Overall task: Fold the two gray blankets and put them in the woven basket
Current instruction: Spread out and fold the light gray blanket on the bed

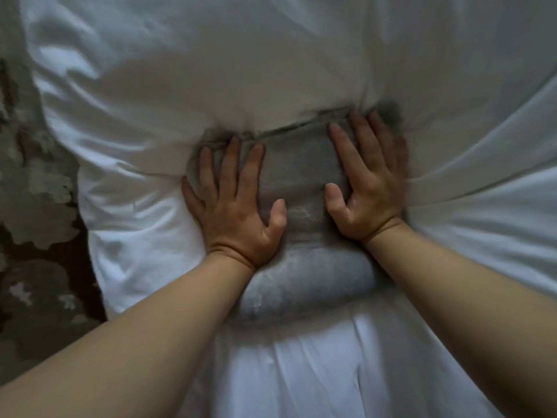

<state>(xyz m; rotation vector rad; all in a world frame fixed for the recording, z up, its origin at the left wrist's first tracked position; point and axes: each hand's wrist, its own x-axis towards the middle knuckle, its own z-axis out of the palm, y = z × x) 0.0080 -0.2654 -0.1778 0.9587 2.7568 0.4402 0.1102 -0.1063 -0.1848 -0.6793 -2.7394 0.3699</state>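
A gray blanket, folded into a thick bundle, lies on the white bedding in the middle of the view. My left hand presses flat on its left side, fingers spread. My right hand presses flat on its right side, fingers spread too. Both palms push the bundle down into the soft bedding, which puckers around it. Neither hand grips the fabric. Only this one blanket shows, and no woven basket is in view.
White bedding fills most of the view, wrinkled and sunk around the bundle. A patterned brown and beige carpet lies along the left edge, beside the bed.
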